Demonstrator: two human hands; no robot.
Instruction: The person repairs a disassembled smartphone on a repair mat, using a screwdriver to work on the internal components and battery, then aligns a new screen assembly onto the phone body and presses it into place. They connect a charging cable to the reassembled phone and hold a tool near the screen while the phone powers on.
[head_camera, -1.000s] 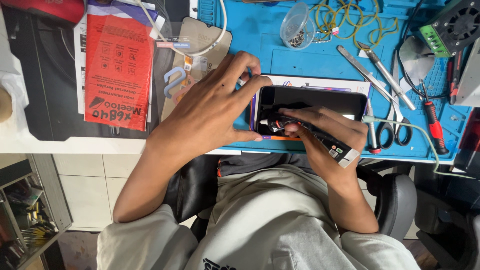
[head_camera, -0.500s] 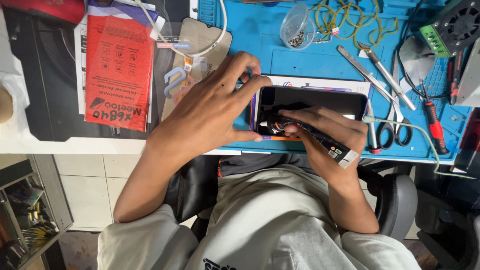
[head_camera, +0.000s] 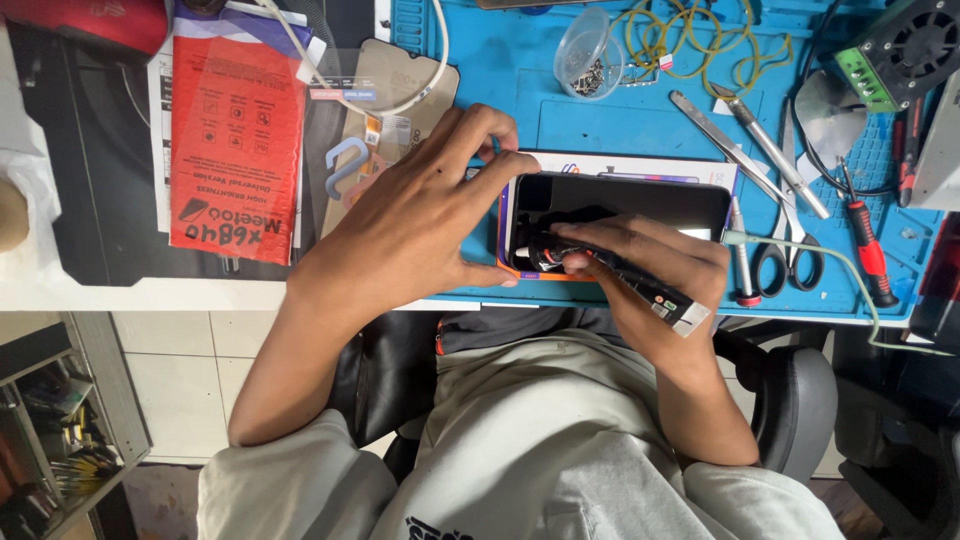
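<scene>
A flat black smartphone with a glossy dark face and an orange-and-purple rim (head_camera: 620, 205) is laid lengthwise on the blue silicone work mat (head_camera: 640, 120), near the mat's front edge and on top of a white printed card (head_camera: 640, 163). The phone's left end is gripped by the left hand (head_camera: 420, 215), whose thumb is pressed against the near edge while the fingers are curled over the far corner. A slim black tube with a white nozzle and a printed label (head_camera: 625, 280) is clasped in the right hand (head_camera: 660, 265), and its tip is held against the phone's lower left rim. Compared with the frames from a second and half a second ago, no change is seen: both hands, the tube and the phone are found in the same places and poses. The phone's left end is covered by the left fingers, and its lower edge is hidden behind the right hand, so the exact contact point of the nozzle cannot be made out. A clear plastic cup of small screws (head_camera: 590, 55) is set on the mat's far side, with metal tweezers (head_camera: 745, 145) and black-handled scissors (head_camera: 785, 255) lying to the right of the phone. A red printed packet (head_camera: 235, 145) is left well to the left, off the mat. A red-handled screwdriver (head_camera: 868, 245) is partly cut off by cables.
</scene>
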